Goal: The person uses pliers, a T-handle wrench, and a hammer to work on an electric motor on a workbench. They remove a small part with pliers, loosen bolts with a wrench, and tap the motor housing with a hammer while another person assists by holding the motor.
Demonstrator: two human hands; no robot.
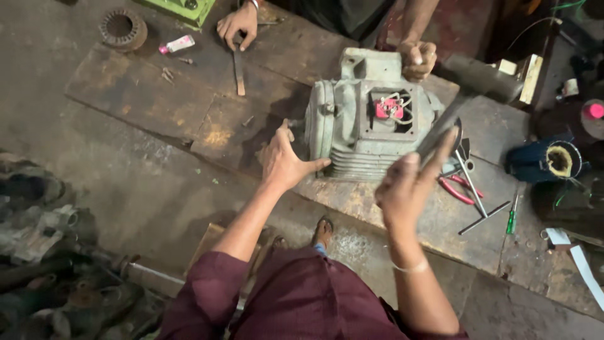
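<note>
A grey-green electric motor point(352, 119) lies on a worn metal workbench point(189, 107), its terminal box open with a red block and wires showing. My left hand point(283, 160) presses flat against the motor's left end cover. My right hand point(406, 189) grips the handle of a hammer point(469, 85), whose dark head is raised above the motor's right end. Across the bench another person rests one hand point(238, 25) on a flat metal bar point(239, 69) and holds a fist point(418, 58) against the motor's far side.
Red-handled pliers point(458, 189), thin rods and a green screwdriver point(511, 217) lie right of the motor. A round stator ring point(123, 28) and small tube point(177, 44) sit far left. A wound coil point(557, 160) is at right. Scrap metal point(44, 252) piles on the floor at left.
</note>
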